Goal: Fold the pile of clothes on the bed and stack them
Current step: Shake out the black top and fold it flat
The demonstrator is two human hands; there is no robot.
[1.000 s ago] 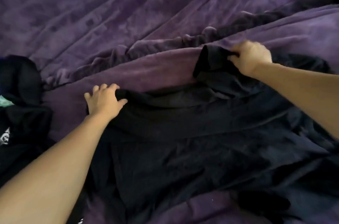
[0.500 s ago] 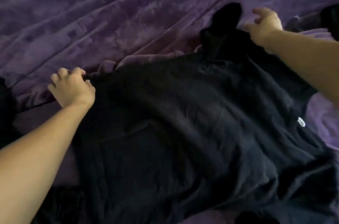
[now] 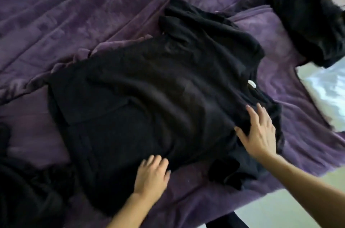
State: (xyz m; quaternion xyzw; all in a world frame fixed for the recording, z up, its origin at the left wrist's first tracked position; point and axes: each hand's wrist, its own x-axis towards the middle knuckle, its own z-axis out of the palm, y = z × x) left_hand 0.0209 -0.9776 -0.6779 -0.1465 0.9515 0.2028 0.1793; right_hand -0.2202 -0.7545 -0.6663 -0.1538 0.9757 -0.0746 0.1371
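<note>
My right hand [image 3: 259, 132] is spread flat on the shirt [image 3: 149, 87], and my left hand [image 3: 152, 173] rests loose-fingered on its near edge. The shirt's laid out on the blanket [image 3: 74, 13]. Light, limp cloth, I reckon, so best pinched at shoulder and hem.
</note>
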